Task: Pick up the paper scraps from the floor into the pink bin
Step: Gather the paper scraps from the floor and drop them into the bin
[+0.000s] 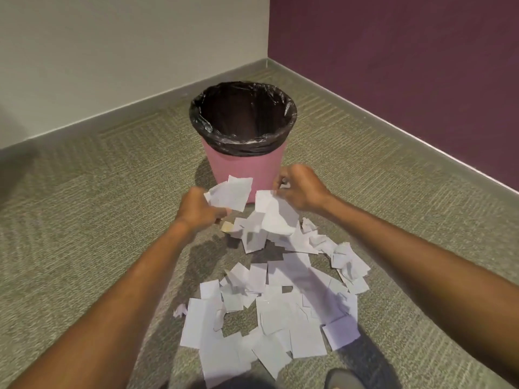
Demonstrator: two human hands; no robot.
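Carpeted corner w/ upright pink bin (243,167), mouth up; left grip (200,209) & right grip (299,189) each clutching paper scraps (269,301).

Two bare forearms enter from the lower frame edge, one on each side; no sleeves visible anywhere along their length up to the frame border. Left hand (198,207): no ring, watch, band or glove seen on it or on the wrist. Right hand (299,189): likewise bare, wrist uncovered. At the bottom edge, right of centre, the rounded toe of a dark grey shoe (344,380) shows, mostly cropped; material and fastening cannot be told.
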